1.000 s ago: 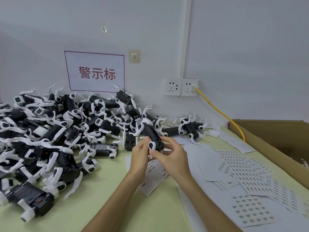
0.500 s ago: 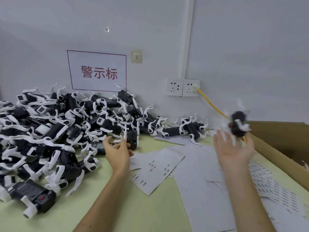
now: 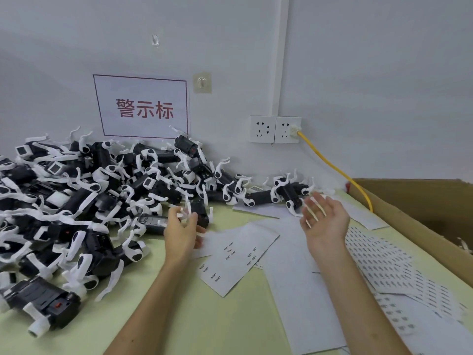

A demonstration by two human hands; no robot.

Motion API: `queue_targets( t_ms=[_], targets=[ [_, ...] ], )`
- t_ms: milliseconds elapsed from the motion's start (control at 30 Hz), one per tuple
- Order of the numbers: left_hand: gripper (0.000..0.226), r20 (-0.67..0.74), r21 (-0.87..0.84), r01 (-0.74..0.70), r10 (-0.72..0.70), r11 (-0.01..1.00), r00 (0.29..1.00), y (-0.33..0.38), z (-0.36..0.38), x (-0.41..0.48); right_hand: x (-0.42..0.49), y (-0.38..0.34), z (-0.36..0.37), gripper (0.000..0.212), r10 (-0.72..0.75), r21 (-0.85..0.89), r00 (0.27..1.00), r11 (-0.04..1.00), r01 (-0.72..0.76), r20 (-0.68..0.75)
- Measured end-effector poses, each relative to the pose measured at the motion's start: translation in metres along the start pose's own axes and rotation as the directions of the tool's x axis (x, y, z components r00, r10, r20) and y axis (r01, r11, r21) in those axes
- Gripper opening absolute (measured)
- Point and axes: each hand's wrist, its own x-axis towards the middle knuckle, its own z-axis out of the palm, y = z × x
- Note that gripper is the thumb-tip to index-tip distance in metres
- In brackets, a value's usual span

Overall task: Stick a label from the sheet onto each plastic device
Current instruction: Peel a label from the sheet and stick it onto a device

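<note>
Reaching into the edge of the pile

The left hand (image 3: pixel 183 231) curls its fingers (image 3: pixel 179 216) against the white prongs of a black plastic device (image 3: pixel 201 213) at the pile's (image 3: pixel 76 201) near edge; blur hides whether they grip. The right hand (image 3: pixel 325 219) hovers palm up, fingers spread. A partly used label sheet (image 3: pixel 238 254) lies on the desk (image 3: pixel 204 324) between the hands, with fuller sheets (image 3: pixel 378 254) beside the cardboard box (image 3: pixel 422 201).

a pile of devices (image 3: pixel 89 201) lay on the left of the table (image 3: pixel 217 324), heaped back against the wall (image 3: pixel 358 73) under a sign (image 3: pixel 143 106). right of the sign sat two sockets (image 3: pixel 275 129), a cable (image 3: pixel 332 166) running from the right one down toward a box (image 3: pixel 414 201) at the table's right edge. label sheets (image 3: pixel 378 254) lay spread between pile and box.
</note>
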Motion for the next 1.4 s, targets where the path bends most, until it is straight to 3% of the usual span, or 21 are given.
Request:
queue_targets(
  t_ms=[33,167,300,400,500,633,733,833,900,1033,1100,1233,1400],
  targets=[
    [0.008,-0.072,0.026,-0.038,0.040,0.999,0.997,-0.001,0.001,0.000,0.000,0.001,0.001,0.029,0.004,-0.018,1.000,1.000,-0.004,0.004],
    [0.017,-0.323,-0.006,-0.125,0.116,0.992,0.939,0.001,-0.003,0.002,-0.002,0.007,0.003,0.026,0.041,-0.042,0.999,0.998,-0.040,0.020],
    [0.014,-0.388,0.016,-0.340,0.319,0.940,0.865,0.012,-0.001,-0.006,-0.005,0.013,0.008,0.022,0.057,-0.092,0.996,0.994,-0.050,0.068],
    [0.014,-0.213,0.091,-0.535,0.542,0.840,0.813,0.022,0.009,-0.024,-0.011,0.022,0.015,0.020,0.071,-0.270,0.980,0.963,-0.018,0.188],
    [0.015,0.019,0.066,-0.643,0.644,0.763,0.765,0.028,0.026,-0.046,-0.019,0.034,0.023,0.029,0.178,-0.484,0.927,0.875,0.004,0.329],
    [0.015,0.245,0.015,-0.703,0.679,0.711,0.692,0.029,0.044,-0.070,-0.029,0.047,0.028,0.044,0.351,-0.469,0.802,0.878,-0.101,0.484],
    [0.023,0.322,-0.091,-0.705,0.691,0.703,0.647,0.027,0.047,-0.078,-0.033,0.048,0.031,0.045,0.361,-0.406,0.793,0.900,-0.158,0.491],
    [0.027,0.337,-0.084,-0.725,0.704,0.684,0.625,0.024,0.046,-0.079,-0.034,0.047,0.030,0.044,0.343,-0.427,0.816,0.894,-0.133,0.465],
    [0.020,0.306,-0.069,-0.735,0.716,0.674,0.627,0.026,0.046,-0.079,-0.030,0.048,0.027,0.047,0.324,-0.425,0.847,0.896,-0.132,0.421],
    [0.019,0.172,0.040,-0.740,0.725,0.672,0.667,0.031,0.043,-0.071,-0.025,0.048,0.026,0.021,0.223,-0.435,0.895,0.900,-0.037,0.385],
    [0.017,0.147,0.100,-0.678,0.663,0.729,0.734,0.032,0.040,-0.065,-0.024,0.049,0.026,0.020,0.168,-0.461,0.914,0.887,0.023,0.369],
    [0.020,0.200,0.041,-0.458,0.441,0.888,0.875,0.034,0.040,-0.061,-0.023,0.054,0.025,0.030,0.042,-0.485,0.933,0.862,0.147,0.358],
    [0.037,0.467,-0.089,-0.283,0.291,0.955,0.835,0.036,0.043,-0.063,-0.027,0.062,0.025,0.027,-0.075,-0.526,0.882,0.778,0.344,0.466]
  ],
)
